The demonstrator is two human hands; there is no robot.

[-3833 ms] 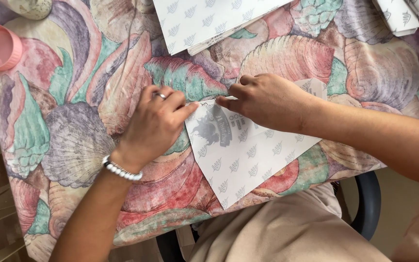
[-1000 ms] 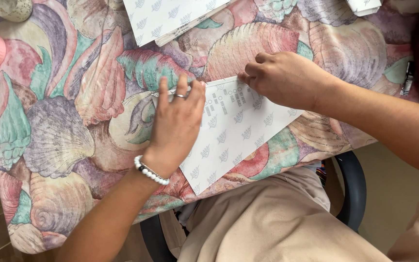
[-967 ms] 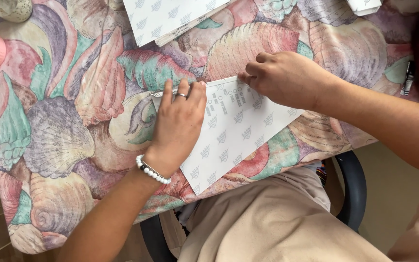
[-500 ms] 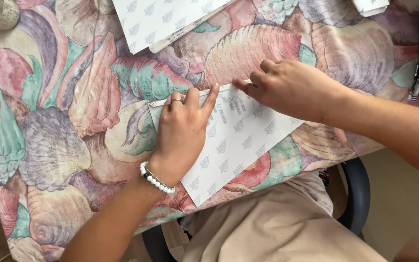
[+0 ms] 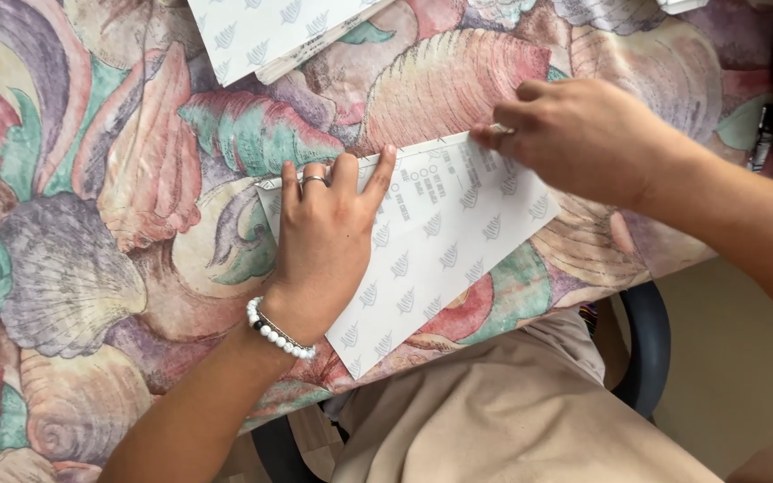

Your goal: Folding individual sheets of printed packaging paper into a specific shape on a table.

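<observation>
My left hand (image 5: 328, 246) lies flat and open on the white patterned envelope (image 5: 431, 246), palm down, fingers spread with their tips along the upper folded edge, a ring on one finger and a white bead bracelet (image 5: 279, 331) at the wrist. My right hand (image 5: 583, 134) is closed in a pinch on that same upper edge farther along, thumb and forefinger nipping the paper where the flap meets the body. The envelope sits skewed near the desk's front edge, its lower corner reaching out over that edge above my lap, and it rests on the shell-printed tablecloth (image 5: 91, 224) that covers the desk. I judge the step in hand to be pressing down and creasing the flap: one hand anchors, the other works the fold. The next move, as I read it, calls for keeping the flat hand's pressure steady so the sheet does not slide on the cloth while the pinch runs along the crease. More white patterned sheets (image 5: 270, 36) lie at the desk's far edge, and a dark pen (image 5: 762, 134) lies near the right edge.
</observation>
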